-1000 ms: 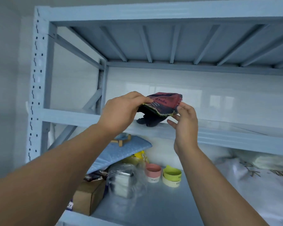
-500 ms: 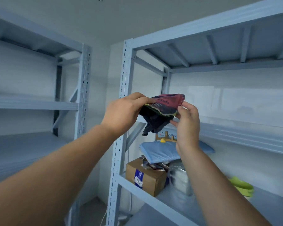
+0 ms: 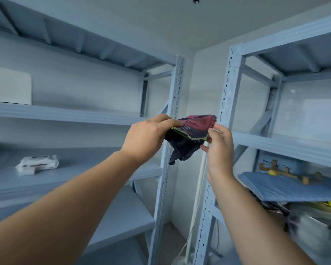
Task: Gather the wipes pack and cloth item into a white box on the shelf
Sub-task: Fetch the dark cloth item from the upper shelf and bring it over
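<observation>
Left shelf [image 3: 69, 113] carries white box [image 3: 10, 86] above, wipes pack [image 3: 36, 165] below (long axis left-right). Left hand [image 3: 147, 137] and right hand [image 3: 221, 148] both grasp cloth item [image 3: 189, 134] midair between racks, its dark tail hanging down.

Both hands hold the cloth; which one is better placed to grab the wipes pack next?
Left. The left hand is nearer the wipes pack on the left shelf. The right hand could hold the cloth alone.
</observation>
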The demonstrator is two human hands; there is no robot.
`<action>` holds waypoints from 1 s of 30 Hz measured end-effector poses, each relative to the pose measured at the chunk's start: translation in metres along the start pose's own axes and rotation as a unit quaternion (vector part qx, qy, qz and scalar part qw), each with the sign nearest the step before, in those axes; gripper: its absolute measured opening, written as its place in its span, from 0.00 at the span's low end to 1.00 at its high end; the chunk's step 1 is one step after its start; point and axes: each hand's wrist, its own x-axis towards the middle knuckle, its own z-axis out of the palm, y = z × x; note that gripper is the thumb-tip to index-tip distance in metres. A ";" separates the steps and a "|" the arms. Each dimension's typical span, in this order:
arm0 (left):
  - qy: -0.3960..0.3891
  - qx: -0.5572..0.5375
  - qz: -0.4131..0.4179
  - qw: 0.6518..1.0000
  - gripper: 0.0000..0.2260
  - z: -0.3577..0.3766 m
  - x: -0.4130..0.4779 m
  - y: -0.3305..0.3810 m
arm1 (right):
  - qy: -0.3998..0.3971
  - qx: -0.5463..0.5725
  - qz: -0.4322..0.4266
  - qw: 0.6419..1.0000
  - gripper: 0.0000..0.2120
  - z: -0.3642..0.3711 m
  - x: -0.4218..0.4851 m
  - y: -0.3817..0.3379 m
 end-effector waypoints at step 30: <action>-0.101 0.228 -0.131 0.960 0.21 -0.019 -0.124 -0.344 | -0.208 0.104 0.146 0.962 0.09 0.366 -0.037 0.228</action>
